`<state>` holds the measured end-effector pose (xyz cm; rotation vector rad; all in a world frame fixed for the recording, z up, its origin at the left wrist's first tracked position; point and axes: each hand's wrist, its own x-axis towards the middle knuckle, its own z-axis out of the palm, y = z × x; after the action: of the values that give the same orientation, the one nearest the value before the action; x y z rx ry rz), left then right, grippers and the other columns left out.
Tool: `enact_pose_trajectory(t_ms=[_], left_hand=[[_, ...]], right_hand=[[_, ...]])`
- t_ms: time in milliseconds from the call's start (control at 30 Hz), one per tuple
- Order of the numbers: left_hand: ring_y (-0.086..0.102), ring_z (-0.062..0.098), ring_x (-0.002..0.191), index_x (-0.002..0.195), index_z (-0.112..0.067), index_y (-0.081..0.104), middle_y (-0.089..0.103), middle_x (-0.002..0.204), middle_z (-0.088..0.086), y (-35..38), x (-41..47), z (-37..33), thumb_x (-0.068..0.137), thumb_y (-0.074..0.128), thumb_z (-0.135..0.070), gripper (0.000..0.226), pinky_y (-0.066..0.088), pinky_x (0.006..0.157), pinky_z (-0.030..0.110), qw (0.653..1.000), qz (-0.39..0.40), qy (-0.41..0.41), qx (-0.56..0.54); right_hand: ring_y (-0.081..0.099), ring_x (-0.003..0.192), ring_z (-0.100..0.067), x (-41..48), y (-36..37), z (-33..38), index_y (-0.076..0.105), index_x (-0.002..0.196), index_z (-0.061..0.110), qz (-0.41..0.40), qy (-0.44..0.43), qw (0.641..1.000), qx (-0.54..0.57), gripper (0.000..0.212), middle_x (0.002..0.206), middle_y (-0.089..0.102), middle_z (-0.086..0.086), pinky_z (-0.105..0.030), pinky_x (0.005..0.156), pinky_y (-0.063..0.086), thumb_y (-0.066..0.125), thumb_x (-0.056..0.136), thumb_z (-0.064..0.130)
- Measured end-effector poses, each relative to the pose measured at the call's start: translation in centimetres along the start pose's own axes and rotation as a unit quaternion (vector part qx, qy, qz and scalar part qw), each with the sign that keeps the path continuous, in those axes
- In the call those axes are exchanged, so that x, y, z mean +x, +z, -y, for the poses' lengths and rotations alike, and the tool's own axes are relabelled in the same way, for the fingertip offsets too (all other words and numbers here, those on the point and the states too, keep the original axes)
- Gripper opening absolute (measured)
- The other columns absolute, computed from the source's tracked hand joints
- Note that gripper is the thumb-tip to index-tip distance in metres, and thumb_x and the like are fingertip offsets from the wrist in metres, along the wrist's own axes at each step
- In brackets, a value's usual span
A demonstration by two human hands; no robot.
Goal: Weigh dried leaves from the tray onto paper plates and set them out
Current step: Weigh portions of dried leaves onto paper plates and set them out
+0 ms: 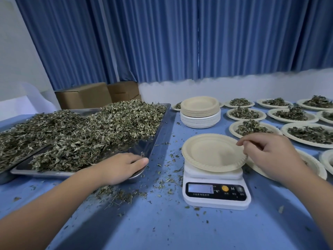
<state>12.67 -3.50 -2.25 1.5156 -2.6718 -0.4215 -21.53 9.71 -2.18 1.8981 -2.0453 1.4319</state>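
One plate [207, 154], right hand [270, 156] fingers [242, 142] at rim, left hand [119, 166] gripping tray [144, 147]

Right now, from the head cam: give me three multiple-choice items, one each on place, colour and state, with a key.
1. Relative to the tray, the scale stands:
A) to its left B) to its right C) on top of it
2. The table cover is:
A) blue B) green C) white
3. The plate on the scale is:
A) heaped B) torn C) empty

Key: 1 B, the scale sits on the cover, right of the tray's rim; 2 A, blue cloth shows all around; 3 C, the plate's bare cream face is in full view.
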Motion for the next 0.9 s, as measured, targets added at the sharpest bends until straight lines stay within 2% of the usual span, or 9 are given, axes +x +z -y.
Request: enact_pose_trajectory(t_ms=[67,100,167,233,400,567,667,800,900], left_hand=[[0.056,0.008,0.103,0.109,-0.025,0.065,0.062,0.113,-0.005,0.4,-0.8,0.0,0.084,0.019,-0.068,0.068,0.04,0.096,0.032,0.999,-0.034,0.021,-0.006],[0.056,0.008,0.087,0.089,-0.022,0.062,0.061,0.094,-0.005,0.7,-1.1,0.1,0.088,0.02,-0.064,0.059,0.043,0.086,0.033,0.998,-0.057,0.033,-0.003],[0.052,0.011,0.073,0.072,-0.017,0.049,0.053,0.076,-0.002,1.1,-1.7,0.4,0.096,0.025,-0.055,0.051,0.042,0.076,0.036,0.994,-0.093,0.049,0.015],[0.05,0.01,0.068,0.069,-0.018,0.047,0.051,0.072,-0.003,1.3,-2.0,0.5,0.097,0.027,-0.054,0.049,0.042,0.073,0.038,0.992,-0.108,0.056,0.026],[0.044,0.007,0.05,0.065,-0.023,0.048,0.048,0.058,-0.005,1.2,-1.6,0.5,0.096,0.038,-0.055,0.046,0.035,0.056,0.032,0.991,-0.118,0.066,0.013],[0.034,0.006,0.044,0.067,-0.011,0.05,0.041,0.051,-0.007,0.2,-0.5,1.0,0.097,0.049,-0.045,0.045,0.028,0.049,0.025,0.994,-0.067,0.041,-0.077],[0.03,0.007,0.042,0.076,0.0,0.057,0.036,0.047,-0.008,-0.5,0.2,1.2,0.096,0.052,-0.042,0.046,0.024,0.043,0.02,0.992,-0.058,0.039,-0.105],[0.031,0.005,0.033,0.088,0.003,0.065,0.042,0.039,-0.009,-1.4,1.3,-0.1,0.098,0.052,-0.033,0.04,0.023,0.036,0.013,0.986,-0.097,0.071,-0.118],[0.041,0.003,0.038,0.083,-0.004,0.068,0.055,0.05,0.001,-2.5,2.3,-3.1,0.096,0.051,-0.034,0.037,0.03,0.038,0.016,0.976,-0.138,0.121,-0.117]], right_hand=[[0.045,0.039,-0.008,0.0,0.0,-0.2,0.071,0.072,0.031,-0.006,0.012,1.0,0.013,0.03,0.052,0.06,0.013,-0.014,0.042,0.035,0.058,0.084,0.007],[0.045,0.039,-0.008,0.1,0.0,-0.2,0.071,0.073,0.032,-0.009,0.016,1.0,0.02,0.03,0.052,0.06,0.01,-0.014,0.041,0.035,0.057,0.084,0.008],[0.044,0.038,-0.008,0.1,0.0,-0.2,0.071,0.073,0.032,-0.012,0.021,0.999,0.029,0.03,0.05,0.059,0.007,-0.014,0.041,0.034,0.056,0.084,0.008],[0.042,0.037,-0.008,0.0,0.0,-0.1,0.071,0.074,0.031,-0.011,0.023,0.999,0.029,0.029,0.047,0.057,0.007,-0.014,0.04,0.033,0.056,0.084,0.008],[0.041,0.037,-0.007,-0.1,0.0,0.0,0.072,0.074,0.029,-0.007,0.03,0.999,0.028,0.028,0.043,0.053,0.007,-0.014,0.04,0.032,0.057,0.085,0.008],[0.044,0.039,-0.007,0.0,-0.1,0.1,0.072,0.074,0.031,-0.008,0.035,0.999,0.02,0.029,0.047,0.057,0.003,-0.013,0.044,0.036,0.056,0.084,0.009],[0.046,0.04,-0.01,0.0,-0.1,-0.1,0.07,0.073,0.034,-0.014,0.042,0.998,0.033,0.031,0.048,0.058,0.004,-0.014,0.043,0.037,0.055,0.086,0.01],[0.046,0.041,-0.01,0.1,-0.2,-0.3,0.069,0.073,0.035,-0.015,0.046,0.998,0.034,0.032,0.046,0.056,0.005,-0.015,0.042,0.037,0.054,0.086,0.011],[0.047,0.042,-0.01,0.2,-0.2,-0.4,0.069,0.072,0.035,-0.019,0.047,0.998,0.035,0.032,0.05,0.058,0.004,-0.017,0.042,0.037,0.055,0.086,0.011]])
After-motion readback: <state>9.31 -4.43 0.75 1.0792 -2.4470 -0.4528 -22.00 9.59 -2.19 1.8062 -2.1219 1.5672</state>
